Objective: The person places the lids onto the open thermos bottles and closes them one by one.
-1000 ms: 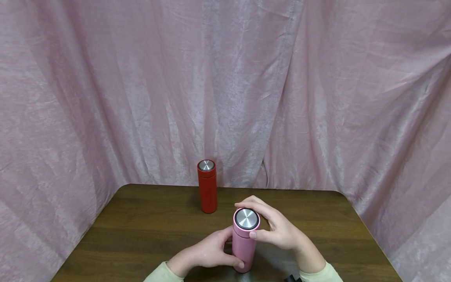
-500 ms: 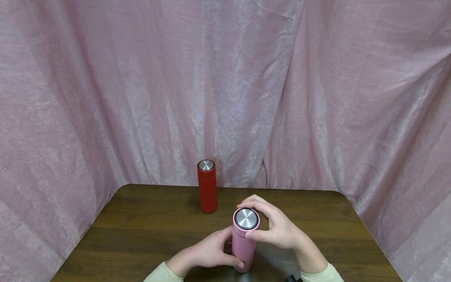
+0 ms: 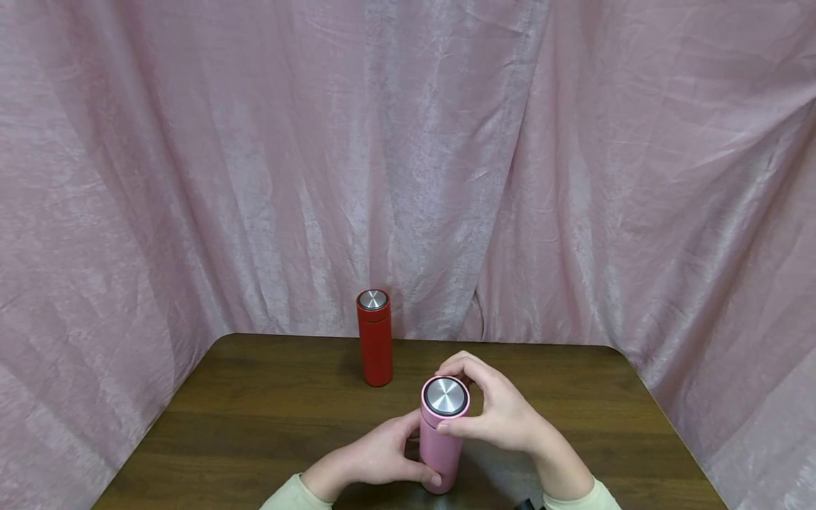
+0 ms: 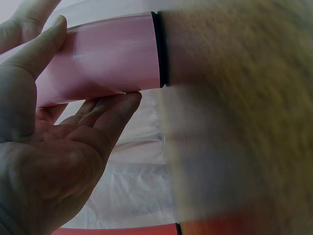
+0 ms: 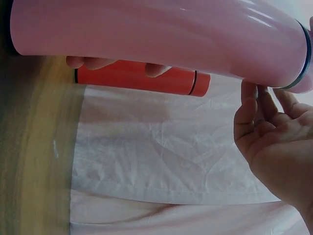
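A pink thermos bottle (image 3: 440, 450) with a silver disc on its lid (image 3: 446, 395) stands upright near the front of the table. My left hand (image 3: 385, 450) grips its lower body from the left, thumb in front and fingers behind, as the left wrist view also shows. From the right, my right hand (image 3: 503, 414) holds the lid end, thumb at the seam below the lid and fingers curled behind the rim. The lid sits on the bottle with a thin dark seam under it. In the right wrist view the right fingers (image 5: 250, 112) touch the bottle close to that seam.
Farther back stands a red thermos bottle (image 3: 376, 347), upright, left of the pink one. Pink curtains (image 3: 408, 170) hang behind the brown wooden table (image 3: 268, 404). A small black object (image 3: 525, 504) shows at the bottom edge by the right sleeve.
My right thumb has slid left along the lid seam while the right fingers have drawn back rightward round the rim. The left hand and both bottles have hardly moved.
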A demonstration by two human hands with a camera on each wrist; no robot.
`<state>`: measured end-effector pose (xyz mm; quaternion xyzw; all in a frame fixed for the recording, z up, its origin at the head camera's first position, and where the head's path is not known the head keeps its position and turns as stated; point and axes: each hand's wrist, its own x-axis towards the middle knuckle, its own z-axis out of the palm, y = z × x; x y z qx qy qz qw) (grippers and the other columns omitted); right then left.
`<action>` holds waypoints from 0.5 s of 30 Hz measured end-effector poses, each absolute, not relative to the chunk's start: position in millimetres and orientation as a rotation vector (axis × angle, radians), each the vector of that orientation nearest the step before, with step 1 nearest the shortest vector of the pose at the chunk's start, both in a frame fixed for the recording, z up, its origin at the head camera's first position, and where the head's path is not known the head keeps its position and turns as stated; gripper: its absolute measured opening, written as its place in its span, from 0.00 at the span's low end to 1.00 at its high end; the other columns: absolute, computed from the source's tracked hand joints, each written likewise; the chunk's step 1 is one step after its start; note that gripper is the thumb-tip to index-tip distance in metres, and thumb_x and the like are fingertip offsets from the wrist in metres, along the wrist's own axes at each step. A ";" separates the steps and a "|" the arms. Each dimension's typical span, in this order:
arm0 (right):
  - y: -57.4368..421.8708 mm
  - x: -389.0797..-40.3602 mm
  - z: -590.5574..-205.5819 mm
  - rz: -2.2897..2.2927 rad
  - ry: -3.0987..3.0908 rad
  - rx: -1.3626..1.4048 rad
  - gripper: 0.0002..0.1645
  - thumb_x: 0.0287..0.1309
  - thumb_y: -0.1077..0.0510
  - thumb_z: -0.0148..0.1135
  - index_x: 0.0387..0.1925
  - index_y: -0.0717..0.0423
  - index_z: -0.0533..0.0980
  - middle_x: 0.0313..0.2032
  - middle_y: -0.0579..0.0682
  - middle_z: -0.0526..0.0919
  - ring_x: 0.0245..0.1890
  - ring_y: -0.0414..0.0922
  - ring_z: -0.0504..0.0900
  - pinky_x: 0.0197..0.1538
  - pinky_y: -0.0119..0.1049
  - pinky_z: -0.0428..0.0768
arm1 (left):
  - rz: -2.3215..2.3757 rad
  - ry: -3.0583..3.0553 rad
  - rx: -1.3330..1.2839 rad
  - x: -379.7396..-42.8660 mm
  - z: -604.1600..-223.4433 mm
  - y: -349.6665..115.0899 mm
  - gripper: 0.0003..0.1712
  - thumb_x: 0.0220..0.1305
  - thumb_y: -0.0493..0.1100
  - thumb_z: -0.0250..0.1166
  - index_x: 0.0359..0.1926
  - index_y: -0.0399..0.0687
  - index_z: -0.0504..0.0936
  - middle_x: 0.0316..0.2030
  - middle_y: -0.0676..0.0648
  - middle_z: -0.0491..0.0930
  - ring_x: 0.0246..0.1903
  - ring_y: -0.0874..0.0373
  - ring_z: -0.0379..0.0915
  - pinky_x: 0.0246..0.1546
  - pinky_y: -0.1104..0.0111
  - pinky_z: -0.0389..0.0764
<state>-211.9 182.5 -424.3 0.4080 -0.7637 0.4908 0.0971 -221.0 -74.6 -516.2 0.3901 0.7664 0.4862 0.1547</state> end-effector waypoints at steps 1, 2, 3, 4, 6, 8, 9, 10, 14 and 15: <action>182.0 -211.4 -424.1 1.451 -2.265 1.200 0.33 0.53 0.55 0.89 0.58 0.44 0.81 0.57 0.44 0.84 0.55 0.45 0.84 0.55 0.38 0.84 | 1.392 2.196 1.120 -221.1 -516.1 -74.6 0.40 0.63 0.51 0.85 0.71 0.65 0.76 0.61 0.61 0.85 0.65 0.63 0.80 0.67 0.65 0.81; 181.6 -211.0 -424.1 1.448 -2.267 1.191 0.34 0.53 0.55 0.90 0.58 0.44 0.81 0.56 0.44 0.84 0.54 0.45 0.84 0.54 0.38 0.84 | 1.391 2.197 1.122 -221.2 -516.1 -74.7 0.40 0.63 0.51 0.85 0.72 0.65 0.75 0.61 0.61 0.85 0.65 0.63 0.80 0.67 0.65 0.81; 181.1 -210.7 -424.1 1.445 -2.268 1.186 0.34 0.52 0.55 0.90 0.58 0.44 0.80 0.56 0.44 0.84 0.54 0.45 0.84 0.53 0.38 0.84 | 1.390 2.197 1.123 -221.2 -516.1 -74.7 0.40 0.63 0.51 0.85 0.72 0.65 0.75 0.61 0.61 0.85 0.65 0.63 0.80 0.67 0.65 0.81; 180.7 -210.4 -424.2 1.443 -2.267 1.183 0.34 0.52 0.55 0.90 0.57 0.44 0.80 0.56 0.44 0.84 0.54 0.45 0.84 0.53 0.38 0.84 | 1.389 2.199 1.125 -221.2 -516.2 -74.7 0.40 0.63 0.51 0.85 0.72 0.65 0.75 0.61 0.61 0.85 0.65 0.63 0.80 0.67 0.65 0.81; 179.8 -209.7 -424.4 1.439 -2.266 1.178 0.33 0.52 0.55 0.90 0.57 0.44 0.80 0.55 0.44 0.84 0.53 0.45 0.84 0.52 0.39 0.84 | 1.390 2.197 1.126 -221.3 -516.3 -74.6 0.40 0.63 0.51 0.85 0.72 0.65 0.75 0.61 0.61 0.85 0.65 0.63 0.80 0.67 0.65 0.81; 179.0 -208.9 -424.6 1.434 -2.269 1.168 0.33 0.53 0.54 0.90 0.56 0.44 0.79 0.55 0.43 0.83 0.53 0.44 0.84 0.52 0.39 0.84 | 1.391 2.196 1.126 -221.1 -516.3 -74.5 0.40 0.63 0.51 0.85 0.72 0.65 0.75 0.61 0.61 0.85 0.65 0.63 0.80 0.67 0.65 0.81; 178.6 -208.3 -424.5 1.429 -2.274 1.161 0.33 0.53 0.53 0.90 0.55 0.44 0.79 0.54 0.43 0.83 0.53 0.44 0.84 0.53 0.39 0.84 | 1.390 2.197 1.127 -221.0 -516.3 -74.6 0.40 0.63 0.51 0.85 0.72 0.66 0.75 0.61 0.61 0.85 0.65 0.63 0.80 0.67 0.65 0.81; 178.3 -207.6 -424.2 1.423 -2.280 1.150 0.32 0.53 0.53 0.90 0.55 0.43 0.79 0.54 0.43 0.83 0.53 0.44 0.84 0.53 0.39 0.84 | 1.390 2.197 1.128 -220.9 -516.2 -74.6 0.40 0.63 0.51 0.85 0.72 0.66 0.75 0.61 0.62 0.85 0.65 0.63 0.80 0.67 0.65 0.80; 176.7 -205.2 -423.2 1.381 -2.301 1.115 0.32 0.54 0.50 0.90 0.54 0.42 0.78 0.54 0.42 0.82 0.51 0.43 0.83 0.51 0.38 0.83 | 1.399 2.190 1.135 -221.1 -516.2 -74.7 0.41 0.63 0.50 0.85 0.73 0.65 0.75 0.61 0.61 0.85 0.64 0.63 0.80 0.67 0.65 0.81; 176.3 -204.6 -422.9 1.371 -2.306 1.108 0.32 0.54 0.50 0.90 0.54 0.42 0.78 0.54 0.41 0.82 0.51 0.42 0.83 0.51 0.38 0.83 | 1.402 2.185 1.136 -221.2 -516.4 -74.7 0.41 0.63 0.50 0.85 0.73 0.65 0.75 0.61 0.61 0.85 0.64 0.63 0.80 0.67 0.65 0.81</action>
